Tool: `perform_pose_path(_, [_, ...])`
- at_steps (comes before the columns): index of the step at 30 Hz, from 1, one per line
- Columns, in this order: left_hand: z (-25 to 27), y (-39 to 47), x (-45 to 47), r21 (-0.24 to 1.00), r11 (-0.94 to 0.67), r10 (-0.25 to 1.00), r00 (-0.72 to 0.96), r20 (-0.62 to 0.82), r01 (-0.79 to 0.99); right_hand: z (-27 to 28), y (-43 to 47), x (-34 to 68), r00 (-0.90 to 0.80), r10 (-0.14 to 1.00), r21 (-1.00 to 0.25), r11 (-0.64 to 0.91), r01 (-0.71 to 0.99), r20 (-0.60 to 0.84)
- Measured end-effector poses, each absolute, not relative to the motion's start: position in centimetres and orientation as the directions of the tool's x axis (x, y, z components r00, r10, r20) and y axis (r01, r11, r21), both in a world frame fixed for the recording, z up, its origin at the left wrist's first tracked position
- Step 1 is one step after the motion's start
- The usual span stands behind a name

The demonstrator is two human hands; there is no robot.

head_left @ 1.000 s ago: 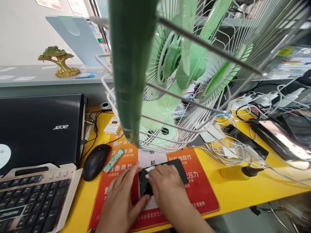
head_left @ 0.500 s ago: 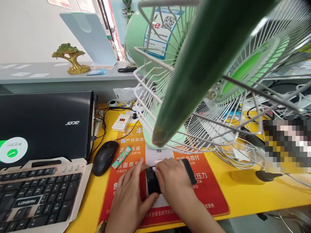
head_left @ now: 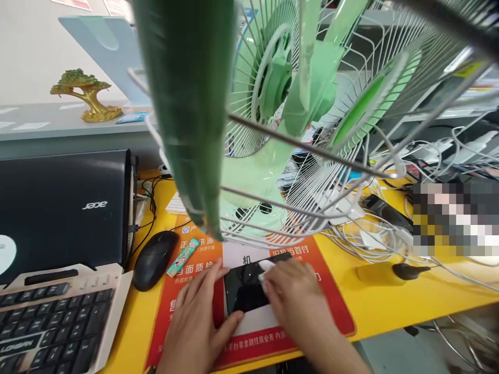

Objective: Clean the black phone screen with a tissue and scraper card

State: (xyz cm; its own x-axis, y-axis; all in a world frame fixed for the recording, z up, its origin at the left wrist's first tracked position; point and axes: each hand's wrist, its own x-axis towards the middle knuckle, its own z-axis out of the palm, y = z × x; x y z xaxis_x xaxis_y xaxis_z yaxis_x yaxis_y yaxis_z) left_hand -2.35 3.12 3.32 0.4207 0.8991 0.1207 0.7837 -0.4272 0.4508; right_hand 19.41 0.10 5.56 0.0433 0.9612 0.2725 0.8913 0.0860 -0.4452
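Note:
A smartphone [head_left: 245, 289] with a dark, glossy screen lies flat on a red and orange printed mat [head_left: 261, 340]. At its left end is my left hand [head_left: 197, 319], with the thumb on the near corner and the fingers by the far corner, bracing it. My right hand [head_left: 298, 291] pinches a small white wipe [head_left: 265, 266] and presses it on the screen. The phone's right part is partly hidden under that hand.
A green fan [head_left: 268, 171] in a white wire cage stands just beyond, blocking much of the view. To the left are a black mouse [head_left: 155, 261], a keyboard [head_left: 58, 322] and an Acer laptop [head_left: 62, 202]. Tangled white cables [head_left: 362, 244] and a yellow bottle [head_left: 380, 275] lie to the right.
My right hand has shifted rightward across the phone, uncovering more of its screen. The left hand keeps its place at the phone's end. The head view has turned somewhat to the right.

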Motion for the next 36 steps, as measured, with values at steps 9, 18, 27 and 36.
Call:
perform_pose_path(9, [3.0, 3.0, -2.6, 0.409, -0.438, 0.894, 0.437, 0.102, 0.801, 4.4, -1.5, 15.9, 0.031, 0.944, -0.498, 0.146, 0.855, 0.329])
perform_pose_path(18, [3.3, 3.2, -2.5, 0.428, -0.388, 0.91, 0.412, 0.041, 0.816, 4.9, -1.2, 23.5, 0.188, 0.927, -0.389, -0.051, 0.92, 0.323])
perform_pose_path(27, [2.1, 3.3, -3.1, 0.426, -0.438, 0.894, 0.434, 0.113, 0.792, 5.4, -0.2, 15.2, -0.066, 0.951, -0.395, 0.188, 0.899, 0.302])
perform_pose_path(36, [3.2, 3.2, -3.0, 0.466, -0.415, 0.896, 0.441, 0.057, 0.781, 4.8, -0.4, 20.6, 0.15, 0.932, -0.403, -0.005, 0.915, 0.329])
